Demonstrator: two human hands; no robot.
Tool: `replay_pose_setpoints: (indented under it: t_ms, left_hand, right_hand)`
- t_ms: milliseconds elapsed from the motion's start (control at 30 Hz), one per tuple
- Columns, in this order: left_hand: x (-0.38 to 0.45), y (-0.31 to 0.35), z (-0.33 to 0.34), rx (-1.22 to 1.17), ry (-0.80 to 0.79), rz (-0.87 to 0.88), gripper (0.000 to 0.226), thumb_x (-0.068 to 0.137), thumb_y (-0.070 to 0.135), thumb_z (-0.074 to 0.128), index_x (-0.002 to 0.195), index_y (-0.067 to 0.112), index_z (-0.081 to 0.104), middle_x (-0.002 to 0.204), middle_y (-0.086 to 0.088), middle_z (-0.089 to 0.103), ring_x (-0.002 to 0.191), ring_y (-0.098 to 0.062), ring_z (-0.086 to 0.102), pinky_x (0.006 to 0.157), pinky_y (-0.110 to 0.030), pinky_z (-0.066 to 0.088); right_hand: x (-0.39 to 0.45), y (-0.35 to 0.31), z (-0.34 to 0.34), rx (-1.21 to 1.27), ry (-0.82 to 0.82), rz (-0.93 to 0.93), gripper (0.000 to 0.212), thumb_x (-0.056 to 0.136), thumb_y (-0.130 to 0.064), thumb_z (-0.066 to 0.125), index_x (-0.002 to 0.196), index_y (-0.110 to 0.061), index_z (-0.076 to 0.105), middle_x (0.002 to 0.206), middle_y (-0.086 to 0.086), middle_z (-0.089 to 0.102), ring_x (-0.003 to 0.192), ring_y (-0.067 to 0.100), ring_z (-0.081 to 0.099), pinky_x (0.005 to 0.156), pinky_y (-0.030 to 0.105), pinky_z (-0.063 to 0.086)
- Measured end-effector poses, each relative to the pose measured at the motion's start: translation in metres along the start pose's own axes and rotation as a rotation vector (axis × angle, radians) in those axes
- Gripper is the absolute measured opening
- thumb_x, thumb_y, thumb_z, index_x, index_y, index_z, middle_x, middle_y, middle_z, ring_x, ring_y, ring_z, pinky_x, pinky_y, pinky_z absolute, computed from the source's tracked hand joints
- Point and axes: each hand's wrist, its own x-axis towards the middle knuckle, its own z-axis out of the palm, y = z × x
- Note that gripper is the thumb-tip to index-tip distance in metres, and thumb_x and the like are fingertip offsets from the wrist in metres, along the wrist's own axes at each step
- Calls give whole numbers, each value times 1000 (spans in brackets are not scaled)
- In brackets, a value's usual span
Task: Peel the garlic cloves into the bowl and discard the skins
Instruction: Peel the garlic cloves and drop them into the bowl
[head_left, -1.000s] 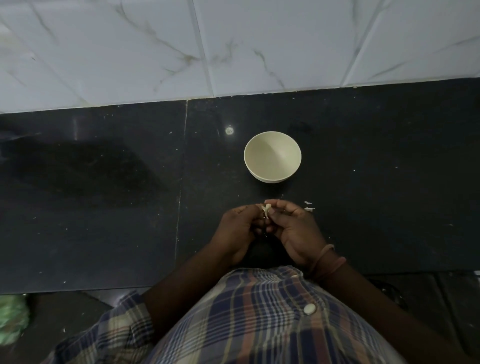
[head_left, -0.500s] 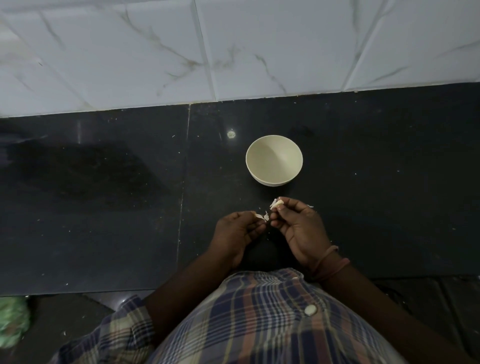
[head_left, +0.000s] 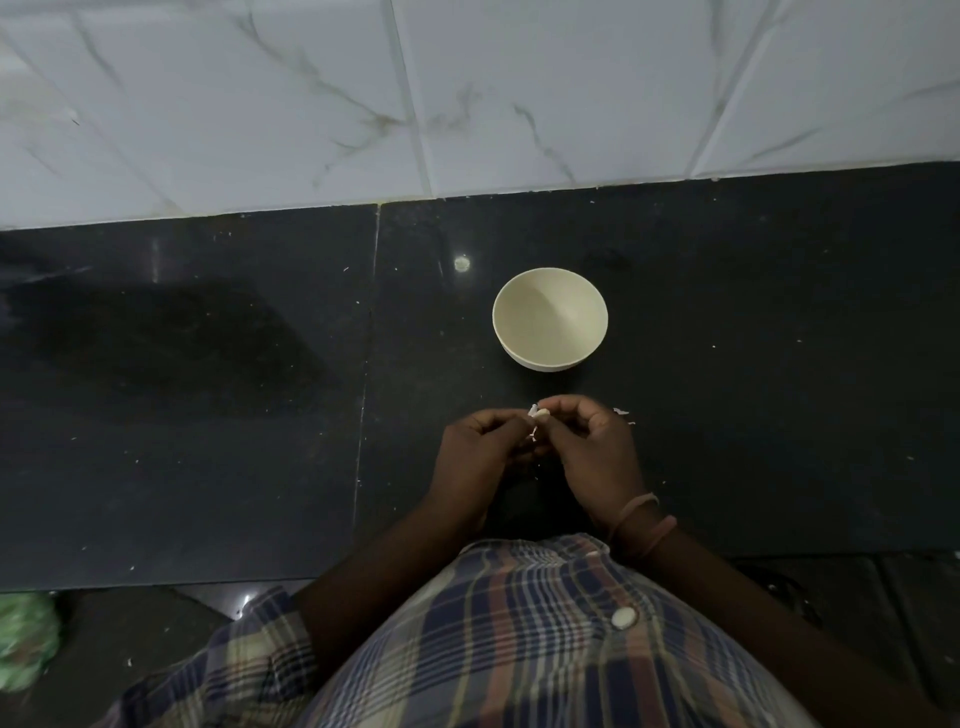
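Both hands are meeting at frame centre: left hand (head_left: 475, 457) and right hand (head_left: 597, 452) are pinching one garlic clove (head_left: 539, 414). Cream bowl (head_left: 549, 318) is standing just above them, apart. Dark worktop (head_left: 208, 415) is lying open on both sides.

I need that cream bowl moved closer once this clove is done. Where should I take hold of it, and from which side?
Take the bowl by its near rim, coming from the person's side. It stands upright and open on the dark counter, nothing visible inside, with no handle, so the rim is likely the best purchase: thumb inside, fingers outside. Both hands are busy with the garlic clove just in front of it.
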Motion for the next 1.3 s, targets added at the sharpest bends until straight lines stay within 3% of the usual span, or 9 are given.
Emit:
replay_pose_setpoints:
  t_ms: [267, 400, 600, 767, 867, 967, 1133, 1300]
  left_hand:
    - [-2, 7, 0, 222, 101, 107, 8, 90, 14, 72, 92, 9, 79, 80, -9, 78, 76, -21, 76, 69, -30, 62]
    - [2, 10, -3, 400, 141, 173, 6, 87, 20, 74, 88, 17, 80, 76, -2, 77, 73, -21, 75, 68, -34, 61]
    - [5, 8, -8, 459, 144, 169, 6, 84, 18, 75, 82, 19, 80, 72, -3, 76, 70, -25, 74, 66, -38, 59]
    - [3, 8, -9, 381, 82, 139, 8, 87, 16, 73, 89, 13, 81, 78, -6, 78, 75, -22, 76, 69, -33, 60]
    - [2, 13, -9, 247, 48, 83, 9, 90, 12, 71, 92, 6, 78, 81, -11, 78, 70, -16, 73, 64, -25, 58]
    - [4, 11, -6, 112, 11, -3, 11, 92, 8, 68, 94, 1, 76, 82, -14, 76, 71, -18, 70, 69, -28, 57]
    - [7, 8, -4, -93, -43, -100, 16, 95, 5, 61, 100, -5, 73, 81, -13, 73, 69, -15, 70, 65, -22, 56]
    - [6, 6, -3, -210, -75, -193, 15, 97, 5, 57, 93, 2, 72, 77, -8, 72, 67, -12, 68, 61, -18, 55]
  right_hand:
    - [-1, -5, 1, -152, -9, -59, 5, 90, -9, 71, 95, -11, 73, 84, 4, 76, 76, 17, 73, 66, 31, 59]
    - [1, -9, 0, -309, -34, -117, 4, 88, -14, 74, 89, -17, 74, 79, -1, 75, 72, 15, 72, 66, 31, 59]
    - [0, -15, -1, -168, -65, -19, 4, 89, 0, 71, 91, 0, 75, 78, 13, 75, 54, 12, 67, 52, 19, 52]
    - [2, -10, 1, 41, -34, 113, 7, 89, 4, 69, 95, 6, 73, 79, 16, 74, 59, 14, 69, 54, 22, 56]
    - [4, -8, -1, 125, -32, 148, 10, 91, -1, 69, 98, 0, 75, 87, 19, 75, 68, 20, 65, 58, 24, 53]
    - [2, -4, -1, 164, -61, 198, 11, 93, -5, 66, 101, -4, 75, 91, 21, 74, 71, 21, 60, 59, 27, 50]
    - [0, -9, -1, 364, -159, 255, 13, 95, 6, 56, 98, -1, 67, 84, 9, 72, 63, 11, 61, 56, 19, 49]
    - [-2, -8, 0, 563, -188, 377, 18, 99, 3, 49, 97, -6, 65, 78, 5, 71, 60, 9, 58, 55, 17, 47]
